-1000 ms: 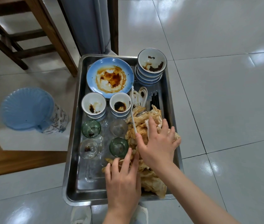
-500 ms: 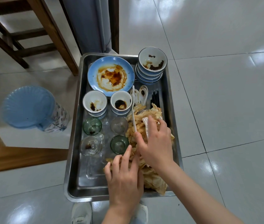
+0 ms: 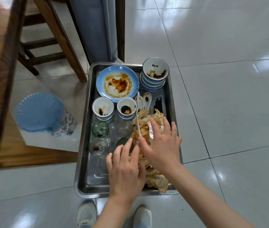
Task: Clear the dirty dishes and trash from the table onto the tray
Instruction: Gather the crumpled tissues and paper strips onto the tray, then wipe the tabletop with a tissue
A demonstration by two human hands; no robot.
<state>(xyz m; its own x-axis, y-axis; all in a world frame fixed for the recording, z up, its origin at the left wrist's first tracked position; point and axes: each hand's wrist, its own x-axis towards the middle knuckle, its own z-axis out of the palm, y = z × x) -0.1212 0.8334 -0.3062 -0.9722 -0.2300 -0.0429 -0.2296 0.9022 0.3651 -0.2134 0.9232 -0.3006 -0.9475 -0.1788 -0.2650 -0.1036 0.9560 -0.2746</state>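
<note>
Looked nearly finished: stained plate [image 3: 117, 84], stacked bowls [image 3: 155, 76], cups and glasses already loaded on the tray [image 3: 87, 112]. Pressed flat on the crumpled napkin heap [image 3: 153, 122] at the tray's right side: left hand [image 3: 125, 171] and right hand [image 3: 163, 148], fingers spread, gripping nothing. White straw [image 3: 138, 116] lay lengthwise, tip toward the plate. Table barely visible, so leftovers unknown.
</note>
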